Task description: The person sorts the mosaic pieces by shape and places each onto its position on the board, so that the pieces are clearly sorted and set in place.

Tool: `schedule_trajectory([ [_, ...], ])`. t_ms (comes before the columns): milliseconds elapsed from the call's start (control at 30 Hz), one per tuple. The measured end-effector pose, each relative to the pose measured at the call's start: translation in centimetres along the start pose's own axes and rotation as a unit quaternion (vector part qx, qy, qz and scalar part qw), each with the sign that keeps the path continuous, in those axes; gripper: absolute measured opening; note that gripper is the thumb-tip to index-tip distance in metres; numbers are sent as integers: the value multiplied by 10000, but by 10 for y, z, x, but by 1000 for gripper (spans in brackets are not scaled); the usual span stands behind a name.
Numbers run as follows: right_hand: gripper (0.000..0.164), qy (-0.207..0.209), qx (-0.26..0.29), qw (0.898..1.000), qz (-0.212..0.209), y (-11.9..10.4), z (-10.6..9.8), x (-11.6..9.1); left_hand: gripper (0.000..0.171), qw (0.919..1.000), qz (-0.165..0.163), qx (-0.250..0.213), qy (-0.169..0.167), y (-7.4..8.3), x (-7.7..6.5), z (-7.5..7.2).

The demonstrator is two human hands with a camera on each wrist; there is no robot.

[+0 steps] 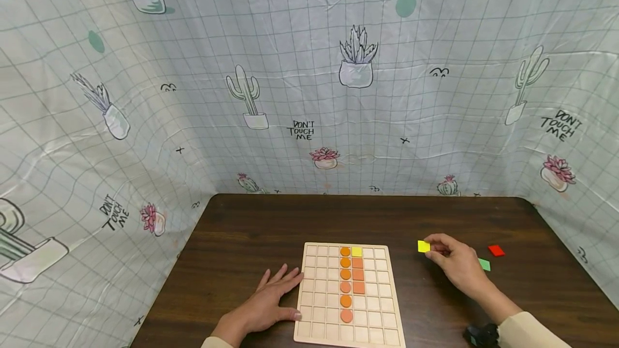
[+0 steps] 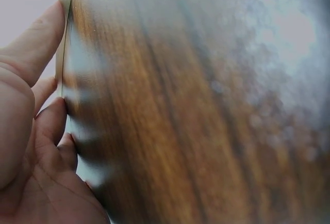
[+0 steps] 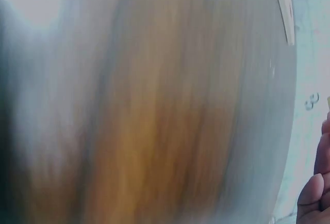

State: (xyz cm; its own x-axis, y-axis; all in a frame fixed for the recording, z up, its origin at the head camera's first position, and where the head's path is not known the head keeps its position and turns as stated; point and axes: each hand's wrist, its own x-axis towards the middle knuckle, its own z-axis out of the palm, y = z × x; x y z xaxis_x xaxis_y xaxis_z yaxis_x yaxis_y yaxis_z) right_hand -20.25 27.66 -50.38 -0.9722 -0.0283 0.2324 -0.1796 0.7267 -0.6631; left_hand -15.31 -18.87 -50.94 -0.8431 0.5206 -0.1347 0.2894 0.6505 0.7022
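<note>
Pinching a yellow tile [image 1: 423, 246] by one edge, the right hand [image 1: 456, 262] holds it over the bench [image 1: 232, 262], right of the board [image 1: 333, 301] and apart from it, as I see from the head camera. The tile is square, so I make out no long axis; its free edge points left, toward the board, and its plain, bright, flat face is turned to me. The pale, gridded board bears a column of orange and salmon discs [image 1: 345, 274] beside a shorter column of squares [image 1: 358, 274], yellow at the far end. A red tile [image 1: 496, 251] and a green tile [image 1: 484, 265] lie by the right hand. The left hand [image 1: 263, 302] has its fingers spread at the board's left edge, its grip holding nothing.

In my left wrist view, thumb and fingers meet the board's rim.

In my right wrist view, fingers and a yellow sliver [image 3: 329, 101] show at the frame's edge; the bench is blurred.
</note>
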Motion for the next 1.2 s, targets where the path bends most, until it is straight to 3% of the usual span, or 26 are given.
schedule_trajectory([
  [400,25,-162,263,9995,55,-23,19,-13,87,10000,-39,-65,21,4,-1,0],
  [1000,24,-229,802,9957,-399,-46,43,-34,87,9999,-127,-48,-14,2,0,-1],
  [1200,23,-417,975,9939,-305,-52,50,-39,87,9999,-132,-59,-28,2,0,0],
])
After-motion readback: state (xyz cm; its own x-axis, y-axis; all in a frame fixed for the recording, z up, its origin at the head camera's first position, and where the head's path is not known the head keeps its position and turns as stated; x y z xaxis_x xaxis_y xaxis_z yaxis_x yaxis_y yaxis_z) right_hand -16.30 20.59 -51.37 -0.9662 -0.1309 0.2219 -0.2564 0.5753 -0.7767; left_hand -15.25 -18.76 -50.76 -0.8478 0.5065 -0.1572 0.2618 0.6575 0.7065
